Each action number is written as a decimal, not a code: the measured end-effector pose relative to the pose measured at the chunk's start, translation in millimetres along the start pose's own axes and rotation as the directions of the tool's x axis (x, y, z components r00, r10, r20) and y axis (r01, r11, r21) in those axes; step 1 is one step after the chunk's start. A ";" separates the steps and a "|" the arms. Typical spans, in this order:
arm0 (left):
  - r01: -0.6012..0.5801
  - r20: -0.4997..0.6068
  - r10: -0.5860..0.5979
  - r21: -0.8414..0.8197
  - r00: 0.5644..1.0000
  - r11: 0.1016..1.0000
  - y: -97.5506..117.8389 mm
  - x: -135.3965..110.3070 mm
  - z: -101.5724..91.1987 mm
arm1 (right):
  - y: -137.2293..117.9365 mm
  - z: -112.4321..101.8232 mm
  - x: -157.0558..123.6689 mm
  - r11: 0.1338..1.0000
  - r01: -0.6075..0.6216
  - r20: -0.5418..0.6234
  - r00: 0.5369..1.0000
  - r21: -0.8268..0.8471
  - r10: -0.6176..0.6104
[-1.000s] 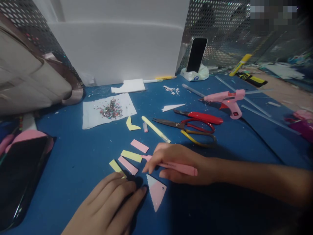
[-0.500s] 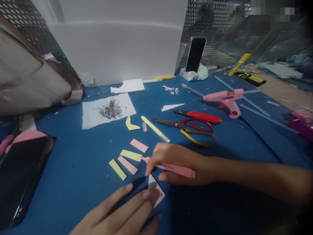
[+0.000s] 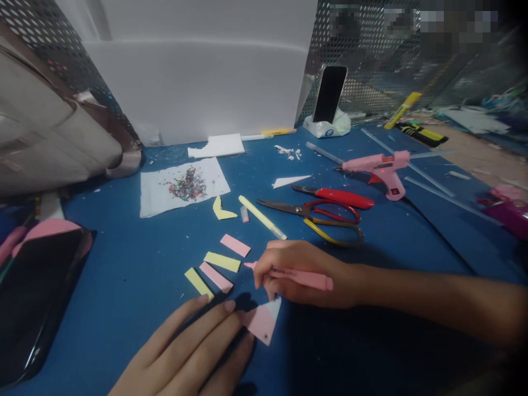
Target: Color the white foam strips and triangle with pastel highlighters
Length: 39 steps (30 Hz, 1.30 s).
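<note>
My right hand point(image 3: 297, 272) is closed round a pink marker point(image 3: 303, 276), its tip pointing left just above a pink and white paper triangle point(image 3: 262, 322) on the blue table point(image 3: 124, 275). My left hand point(image 3: 193, 352) lies flat with fingers stretched out, fingertips touching the triangle's left corner. Just beyond the fingertips lie pink strips point(image 3: 235, 245) and yellow strips point(image 3: 221, 262) of paper.
Scissors point(image 3: 322, 215), a red cutter point(image 3: 340, 197), a pink glue gun point(image 3: 381, 168) with its cord, a yellow marker point(image 3: 262, 217), a sheet with glitter point(image 3: 183, 187), a propped phone point(image 3: 330, 93), white foam boards point(image 3: 198, 88), a dark tablet point(image 3: 33, 302) at left.
The triangle has turned and slid slightly left under my left fingertips. My left hand shifted from the yellow strip toward it, and my right hand drew in above it.
</note>
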<state>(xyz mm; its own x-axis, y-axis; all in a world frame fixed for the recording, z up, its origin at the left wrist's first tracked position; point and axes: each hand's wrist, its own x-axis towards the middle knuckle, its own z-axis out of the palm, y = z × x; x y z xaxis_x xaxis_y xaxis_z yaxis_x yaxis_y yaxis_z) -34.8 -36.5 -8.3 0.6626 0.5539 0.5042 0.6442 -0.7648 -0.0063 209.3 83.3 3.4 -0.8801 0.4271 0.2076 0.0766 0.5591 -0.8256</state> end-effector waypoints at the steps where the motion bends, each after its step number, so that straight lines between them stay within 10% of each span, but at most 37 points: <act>1: 0.013 0.004 -0.013 -0.007 1.000 1.000 -0.4 0.4 -0.8 | -0.2 -0.2 0.1 1.000 0.000 0.002 1.000 0.005 0.000; 9: 0.187 -0.053 -0.192 -0.078 0.980 0.979 -0.9 0.6 2.8 | -4.5 -1.5 0.3 0.998 -0.025 0.006 1.000 0.066 0.025; 21: 0.381 0.251 -0.346 -0.106 0.904 0.919 -9.7 17.1 -0.5 | -7.7 -1.2 0.5 0.951 -0.152 -0.049 0.984 0.268 0.171; 39: 0.502 0.214 -0.464 -0.181 0.860 0.846 -38.2 30.2 -14.5 | -13.6 -0.8 1.5 0.989 -0.094 -0.149 0.983 0.118 0.111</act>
<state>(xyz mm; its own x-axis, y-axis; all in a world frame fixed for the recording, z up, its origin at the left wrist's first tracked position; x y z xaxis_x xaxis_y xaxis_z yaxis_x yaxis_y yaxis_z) -45.0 4.7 19.7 0.3522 0.9014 0.2518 0.8080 -0.4286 0.4043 207.3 77.0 15.4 -0.7867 0.5874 0.1901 0.1030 0.4284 -0.8977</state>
